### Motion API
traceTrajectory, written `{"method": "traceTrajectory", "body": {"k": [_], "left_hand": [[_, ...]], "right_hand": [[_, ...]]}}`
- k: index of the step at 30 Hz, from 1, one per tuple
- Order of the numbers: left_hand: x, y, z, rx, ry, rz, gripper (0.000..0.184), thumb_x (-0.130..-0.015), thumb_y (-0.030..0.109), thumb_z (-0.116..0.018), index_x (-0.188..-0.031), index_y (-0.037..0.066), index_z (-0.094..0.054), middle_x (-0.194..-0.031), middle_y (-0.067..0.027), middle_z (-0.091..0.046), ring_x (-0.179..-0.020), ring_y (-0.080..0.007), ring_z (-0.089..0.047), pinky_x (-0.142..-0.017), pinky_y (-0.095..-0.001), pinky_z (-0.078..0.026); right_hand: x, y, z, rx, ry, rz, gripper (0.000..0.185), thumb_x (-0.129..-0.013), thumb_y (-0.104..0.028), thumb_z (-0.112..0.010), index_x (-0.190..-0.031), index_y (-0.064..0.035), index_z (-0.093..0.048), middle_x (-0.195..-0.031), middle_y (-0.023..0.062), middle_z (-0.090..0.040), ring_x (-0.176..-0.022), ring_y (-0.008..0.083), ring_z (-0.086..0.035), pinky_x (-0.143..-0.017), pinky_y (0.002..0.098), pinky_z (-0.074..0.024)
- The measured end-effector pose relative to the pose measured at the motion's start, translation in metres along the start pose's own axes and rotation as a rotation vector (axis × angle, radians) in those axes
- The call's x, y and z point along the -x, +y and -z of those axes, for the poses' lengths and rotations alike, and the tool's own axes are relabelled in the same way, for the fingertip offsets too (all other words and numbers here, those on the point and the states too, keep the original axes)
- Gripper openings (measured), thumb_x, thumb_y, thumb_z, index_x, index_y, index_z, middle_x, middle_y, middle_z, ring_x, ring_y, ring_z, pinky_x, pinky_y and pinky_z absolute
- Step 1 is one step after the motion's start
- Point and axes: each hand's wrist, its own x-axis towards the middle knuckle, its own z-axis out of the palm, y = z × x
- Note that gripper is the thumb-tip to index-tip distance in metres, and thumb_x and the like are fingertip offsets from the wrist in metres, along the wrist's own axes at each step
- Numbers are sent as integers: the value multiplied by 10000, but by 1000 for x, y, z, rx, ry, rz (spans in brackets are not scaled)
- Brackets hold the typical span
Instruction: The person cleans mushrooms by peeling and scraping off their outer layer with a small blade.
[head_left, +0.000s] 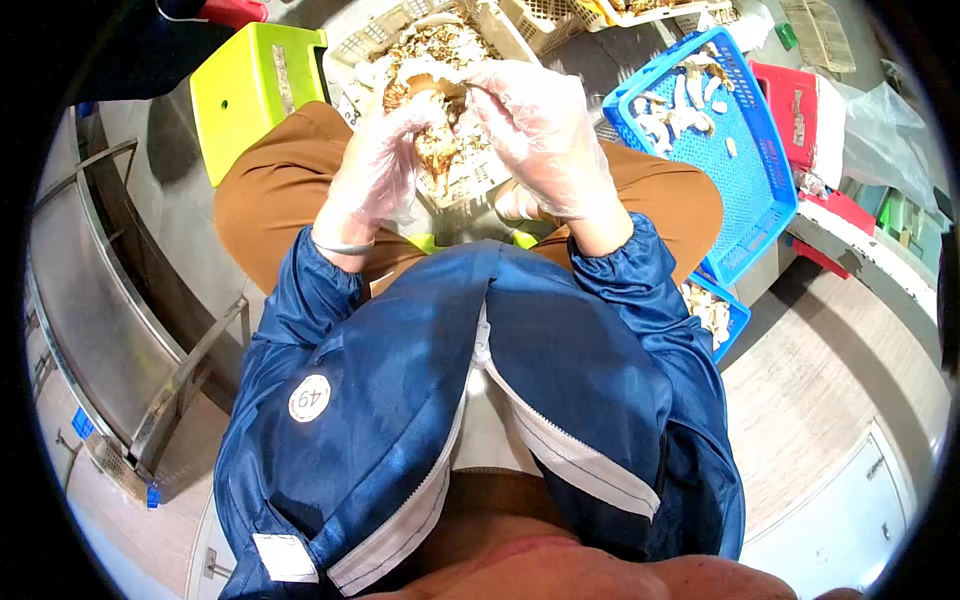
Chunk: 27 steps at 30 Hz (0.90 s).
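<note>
Both hands wear clear plastic gloves and are raised over a cream basket [350,48] of brown and white mushroom pieces. My left hand [378,160] has its fingers closed on a brown and white mushroom [420,85]. At the mushroom's right side, my right hand [540,130] is closed, its fingertips pressed together against the edge; whether it grips a piece of it is hidden. Shaggy brown bits show just below, between the hands.
To the right stands a blue basket [735,190] with white mushroom pieces, above a smaller blue basket [738,318]. A red stool [800,110] is beyond. At the left are a lime-green stool [235,100] and a metal frame [185,370]. More cream baskets [540,22] stand behind.
</note>
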Motion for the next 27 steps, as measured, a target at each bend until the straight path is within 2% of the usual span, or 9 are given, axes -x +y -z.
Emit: {"method": "traceTrajectory", "body": {"k": [1, 2, 6, 9, 12, 15, 19, 20, 27], "left_hand": [[0, 1, 2, -12, -4, 7, 583, -984, 54, -691, -1522, 49, -469, -1227, -66, -717, -1068, -145, -705, -946, -320, -598], [0, 2, 4, -23, -13, 0, 588, -987, 52, -674, -1534, 53, -457, -1229, -72, -713, -1062, -147, -708, -941, -325, -605], [0, 17, 6, -104, -88, -8, 615, -994, 62, -602, -1580, 52, -414, -1286, -121, -695, -1099, -183, -722, -990, -361, -624], [0, 16, 15, 45, -147, 48, 554, -971, 69, -581, -1503, -58, -492, -1379, -205, -672, -1217, -311, -714, -1119, -508, -573], [-1, 22, 15, 200, -291, 153, 531, -969, 53, -564, -1476, -94, -506, -1413, -245, -654, -1291, -393, -674, -1145, -577, -543], [-4, 19, 16, 173, -237, 134, 525, -982, 51, -560, -1480, -103, -496, -1414, -266, -649, -1317, -436, -651, -1150, -596, -540], [-3, 15, 10, 142, -142, 60, 522, -995, 50, -578, -1499, -47, -483, -1389, -207, -660, -1281, -345, -678, -1145, -584, -551], [-2, 17, 9, 49, -178, 44, 538, -990, 36, -586, -1513, -3, -467, -1363, -165, -663, -1238, -282, -692, -1125, -524, -575], [3, 19, -9, -88, -48, -27, 616, -949, 9, -602, -1542, 43, -441, -1281, -138, -688, -1088, -195, -719, -1009, -363, -609]], "right_hand": [[0, 0, 1, -9, -3, -10, 105, -908, -83, -725, -1004, -42, -740, -907, 191, -735, -831, 408, -719, -753, 464, -592], [-3, 5, 0, 42, 11, 44, 115, -917, -117, -730, -987, -30, -759, -860, 159, -739, -767, 337, -726, -724, 426, -581], [-8, 11, 18, -278, -180, -475, 190, -912, -194, -749, -938, -13, -799, -758, 86, -725, -683, 145, -645, -672, 337, -535], [-9, 34, 29, -91, -85, -438, 218, -965, -179, -770, -1080, 4, -803, -896, 58, -784, -792, 104, -683, -737, 274, -538], [-5, 40, 34, 112, -40, -281, 204, -966, -161, -764, -1084, 2, -799, -912, 68, -786, -826, 123, -709, -773, 281, -562], [-7, 19, 31, -143, -129, -187, 214, -970, -140, -756, -1115, 14, -782, -947, 82, -786, -862, 138, -726, -804, 288, -579], [-8, -4, 25, -274, -103, -110, 183, -932, -135, -769, -1041, 12, -770, -912, 158, -773, -818, 308, -752, -777, 377, -593], [-8, -3, 24, -303, -130, -97, 198, -934, -153, -784, -1062, -2, -768, -920, 164, -769, -818, 313, -749, -767, 383, -591], [-6, 1, 22, -287, -193, -129, 162, -947, -144, -772, -1060, -28, -784, -904, 160, -764, -800, 296, -743, -748, 383, -582]]}}
